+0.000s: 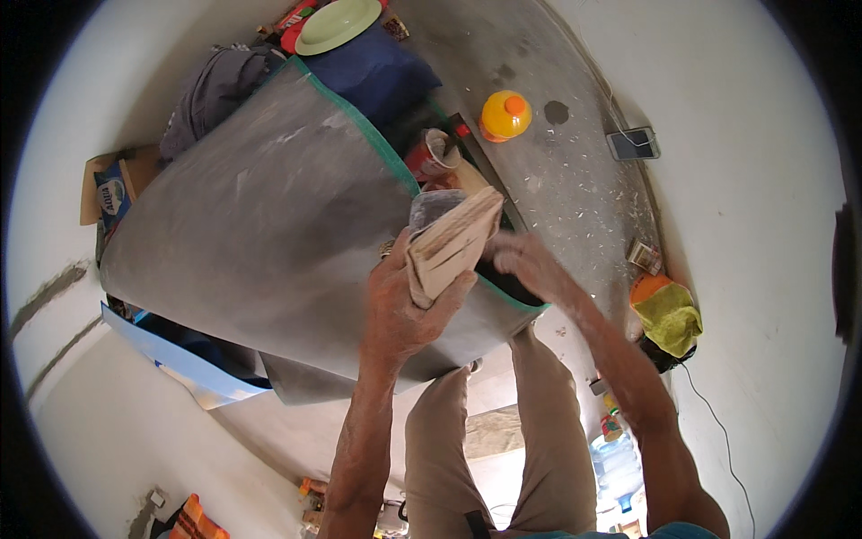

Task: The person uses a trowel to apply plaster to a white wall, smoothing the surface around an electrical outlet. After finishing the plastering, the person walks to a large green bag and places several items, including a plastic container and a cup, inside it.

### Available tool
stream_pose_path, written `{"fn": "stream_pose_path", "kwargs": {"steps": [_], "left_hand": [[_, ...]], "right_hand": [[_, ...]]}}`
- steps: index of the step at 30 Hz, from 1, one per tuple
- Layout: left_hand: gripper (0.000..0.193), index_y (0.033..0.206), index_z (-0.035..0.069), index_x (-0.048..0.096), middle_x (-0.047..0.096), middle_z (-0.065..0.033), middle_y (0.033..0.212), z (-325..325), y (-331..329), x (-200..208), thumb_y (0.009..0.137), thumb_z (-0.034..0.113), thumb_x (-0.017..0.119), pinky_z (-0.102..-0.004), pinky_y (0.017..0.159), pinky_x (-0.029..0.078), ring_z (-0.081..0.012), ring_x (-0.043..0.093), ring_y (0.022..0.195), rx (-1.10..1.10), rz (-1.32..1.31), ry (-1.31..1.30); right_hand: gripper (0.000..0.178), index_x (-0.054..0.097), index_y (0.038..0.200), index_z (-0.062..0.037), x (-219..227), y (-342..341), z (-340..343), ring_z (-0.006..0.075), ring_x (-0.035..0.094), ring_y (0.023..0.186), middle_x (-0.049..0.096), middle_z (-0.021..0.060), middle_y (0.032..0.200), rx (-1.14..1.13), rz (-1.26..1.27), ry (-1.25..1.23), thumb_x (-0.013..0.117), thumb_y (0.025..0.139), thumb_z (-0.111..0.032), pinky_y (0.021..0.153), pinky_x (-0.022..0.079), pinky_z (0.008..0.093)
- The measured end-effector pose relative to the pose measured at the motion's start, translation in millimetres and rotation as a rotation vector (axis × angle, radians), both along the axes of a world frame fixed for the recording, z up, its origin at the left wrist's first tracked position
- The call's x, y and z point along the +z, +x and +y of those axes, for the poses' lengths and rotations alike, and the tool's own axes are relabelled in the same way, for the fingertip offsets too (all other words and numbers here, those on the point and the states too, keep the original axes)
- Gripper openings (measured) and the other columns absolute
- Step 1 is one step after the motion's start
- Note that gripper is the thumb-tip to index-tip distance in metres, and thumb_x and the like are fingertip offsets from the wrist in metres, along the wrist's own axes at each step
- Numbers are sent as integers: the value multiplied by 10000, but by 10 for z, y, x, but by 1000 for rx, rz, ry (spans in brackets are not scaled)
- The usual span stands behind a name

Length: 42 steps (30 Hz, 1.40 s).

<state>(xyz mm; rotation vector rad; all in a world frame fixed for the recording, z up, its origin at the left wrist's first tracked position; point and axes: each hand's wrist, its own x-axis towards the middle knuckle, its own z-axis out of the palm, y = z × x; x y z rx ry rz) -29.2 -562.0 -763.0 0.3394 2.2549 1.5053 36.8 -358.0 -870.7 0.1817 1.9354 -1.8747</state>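
Observation:
My left hand (400,305) grips a pale, flat wooden-looking block (456,244) with dark slits in its face, tilted up to the right. Just right of the block is my right hand (530,268), smeared by motion, so its fingers are unclear. Pale dust coats both hands. Under them spreads a large grey sheet (251,198) edged with green trim. Beyond the block, a red cup-like container (429,154) with a dusty rim lies at the sheet's edge. A greyish flat piece (433,207) shows partly behind the block.
A yellow bottle (505,119) with an orange cap stands on the floor, which is strewn with pale chips. Farther right lies a phone (633,144) on a cable. A green plate (338,25) rests on dark cloth at the back. A yellow-green cloth (669,319) is near the right wall.

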Motion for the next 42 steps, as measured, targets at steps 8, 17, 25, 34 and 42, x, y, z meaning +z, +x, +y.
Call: {"fn": "stream_pose_path", "kwargs": {"steps": [8,17,25,34,42], "left_hand": [[319,1085,-25,702,653,-178,1150,32,-46,282,787,72,763,-366,809,538,-292,684,955,-25,-101,12],[295,1045,-21,703,695,-167,1086,-41,76,566,769,61,763,-349,797,537,-287,696,916,110,-253,117],[403,1145,-58,629,697,-129,1056,-669,685,1006,783,82,734,-342,781,537,-204,668,885,530,-161,112],[428,1161,-67,564,626,-129,1019,-1318,1010,416,847,190,699,-364,773,516,-218,610,869,1037,-197,-44],[505,1252,-33,501,605,-120,1040,-1584,826,-524,865,212,713,-383,789,537,-228,632,917,1088,-559,414]], "right_hand": [[242,616,1022,16,494,515,-394,356,636,709,618,209,817,-57,120,166,607,831,-133,672,509,402],[172,618,952,21,563,423,-425,416,647,736,623,235,764,-145,-10,407,637,793,-43,664,485,460],[302,660,1097,31,769,-205,-190,280,608,615,587,213,685,-301,-61,492,604,821,-76,643,472,414],[109,578,816,25,220,-397,192,146,469,655,436,37,669,-425,-15,381,558,815,-82,634,401,332],[159,574,844,13,436,-472,227,187,501,725,504,67,744,-208,-105,259,592,767,-125,702,406,348]]}}
